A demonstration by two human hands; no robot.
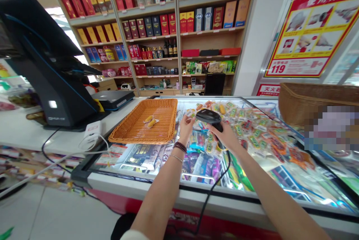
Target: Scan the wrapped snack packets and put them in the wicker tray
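My right hand (224, 137) is wrapped round the handle of a black corded barcode scanner (209, 116), its head turned toward my left hand. In my left hand (186, 127), the fingertips pinch a small clear-wrapped snack (190, 113) just left of the scanner head. To the left, an orange wicker tray (134, 124) holds a few small yellow wrapped snacks (150, 122). Many similar packets (255, 133) lie spread over the freezer's glass top to the right of my hands.
A black point-of-sale terminal (64, 82) and a flat scale (113, 99) stand on the left counter. A brown wicker basket (314, 101) sits at the right. The scanner cable (210, 191) hangs over the freezer's front edge. Shelves of boxes stand behind.
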